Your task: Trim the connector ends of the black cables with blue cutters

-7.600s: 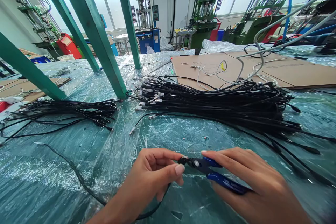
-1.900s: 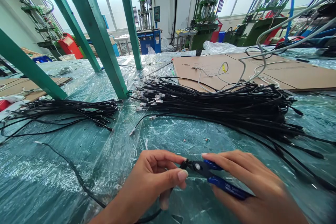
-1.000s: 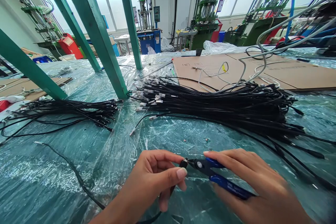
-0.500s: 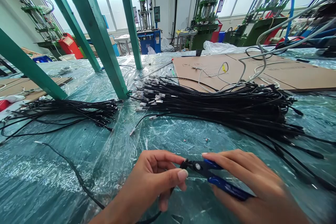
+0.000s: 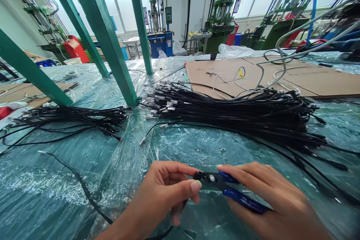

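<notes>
My left hand [image 5: 171,191] pinches the end of a black cable [image 5: 97,207] between thumb and forefinger. The cable runs under my wrist, and its other end, with a pale tip, lies on the table at the left. My right hand [image 5: 272,198] grips blue-handled flush cutters [image 5: 244,199] around the handles. Their dark jaws touch the small black end at my left fingertips; whether the jaws are closed on it I cannot make out. A big bundle of black cables [image 5: 230,114] with pale connectors lies beyond both hands.
A smaller black cable bundle [image 5: 75,118] lies to the left, beside the green metal posts [image 5: 112,45]. Plastic film covers the table [image 5: 70,180]. Cardboard sheets [image 5: 315,78] with loose grey cables lie at the back right. Several green machines [image 5: 222,18] stand behind.
Almost nothing differs. Both hands keep their hold on the cable end and the cutters in the same place.
</notes>
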`<state>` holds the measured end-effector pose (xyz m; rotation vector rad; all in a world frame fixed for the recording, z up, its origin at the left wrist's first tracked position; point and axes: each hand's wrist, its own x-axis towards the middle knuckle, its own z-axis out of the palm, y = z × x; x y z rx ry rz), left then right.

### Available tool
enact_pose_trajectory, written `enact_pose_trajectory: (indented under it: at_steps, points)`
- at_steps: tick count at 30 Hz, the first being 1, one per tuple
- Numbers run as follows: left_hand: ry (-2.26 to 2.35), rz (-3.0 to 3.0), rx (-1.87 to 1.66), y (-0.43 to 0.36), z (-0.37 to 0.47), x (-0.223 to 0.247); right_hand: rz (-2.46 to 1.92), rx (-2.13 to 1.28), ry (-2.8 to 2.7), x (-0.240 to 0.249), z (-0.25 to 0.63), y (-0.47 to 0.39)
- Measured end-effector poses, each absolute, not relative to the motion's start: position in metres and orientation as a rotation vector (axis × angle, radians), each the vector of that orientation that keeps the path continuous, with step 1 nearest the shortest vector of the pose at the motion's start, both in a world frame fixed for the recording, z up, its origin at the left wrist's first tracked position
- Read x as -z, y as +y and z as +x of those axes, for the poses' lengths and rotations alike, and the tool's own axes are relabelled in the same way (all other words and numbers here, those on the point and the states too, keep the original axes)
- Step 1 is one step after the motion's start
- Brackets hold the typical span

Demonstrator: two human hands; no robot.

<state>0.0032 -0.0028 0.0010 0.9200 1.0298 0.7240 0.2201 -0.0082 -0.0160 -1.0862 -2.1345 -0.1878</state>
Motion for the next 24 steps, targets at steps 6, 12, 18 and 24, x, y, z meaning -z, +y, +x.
enact_pose_trajectory:
  at_steps: [6,12,18,24]
  points:
    - [1.052,0.881,-0.728,-0.0026,0.0045,-0.0019,-1.115,0.208,-2.077,0.0152,0.2225,-0.0091]
    - [1.029,0.876,-0.747,-0.004,0.0034,-0.0008,-1.111,0.217,-2.1,0.0149,0.2205,-0.0084]
    - [1.044,0.888,-0.732,-0.0039,0.0036,-0.0016,-1.093,0.199,-2.101,0.0129,0.219,-0.0069]
    - [1.061,0.884,-0.732,-0.0045,0.0041,-0.004,-1.093,0.198,-2.124,0.0128,0.2196,-0.0064]
